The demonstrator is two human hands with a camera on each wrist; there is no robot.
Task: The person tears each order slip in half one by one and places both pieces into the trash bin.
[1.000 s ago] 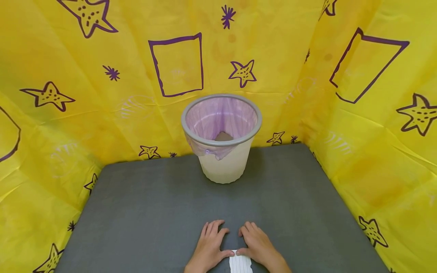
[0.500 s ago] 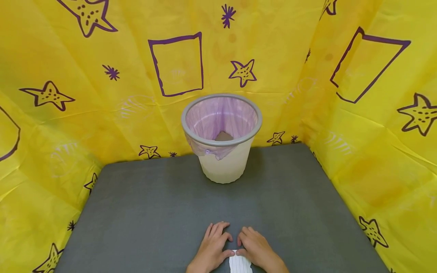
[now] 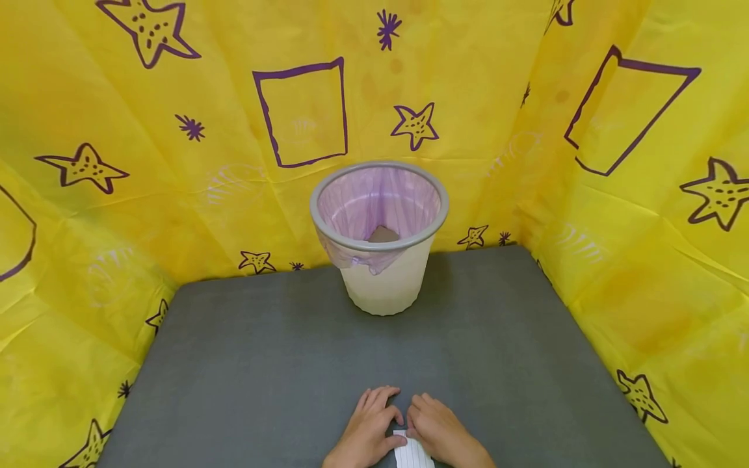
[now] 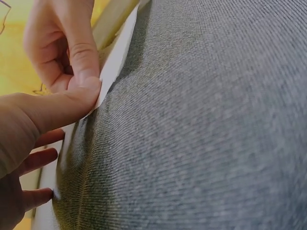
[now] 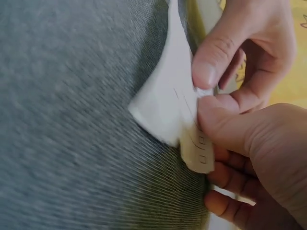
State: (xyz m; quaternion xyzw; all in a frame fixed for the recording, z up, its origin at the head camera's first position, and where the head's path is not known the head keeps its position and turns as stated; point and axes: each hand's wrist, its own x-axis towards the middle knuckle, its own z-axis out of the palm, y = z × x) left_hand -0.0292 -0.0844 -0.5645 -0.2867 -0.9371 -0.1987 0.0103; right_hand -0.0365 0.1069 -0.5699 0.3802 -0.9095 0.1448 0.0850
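A narrow strip of lined white paper (image 3: 413, 453) lies at the bottom edge of the head view, its right side ragged. My left hand (image 3: 368, 429) pinches its far end between thumb and curled index finger. Close beside it, my right hand (image 3: 440, 430) pinches the same end, and the thumb tips nearly meet in the left wrist view. From the right wrist, the paper (image 5: 160, 103) bends up off the cloth, with a narrow flap bearing small printed marks under the right thumb (image 5: 218, 120). The other fingers of my left hand (image 4: 21, 129) spread toward the cloth.
A cream waste bin (image 3: 383, 286) with a grey rim and a purple liner stands on the dark grey tabletop (image 3: 263, 364), beyond the hands. Yellow cloth walls (image 3: 222, 130) with drawn starfish enclose the back and both sides.
My hands have drawn closer together and slightly toward me. The right hand has turned inward, its fingers coming down to the paper's far end and its thumb going out of sight in the head view.
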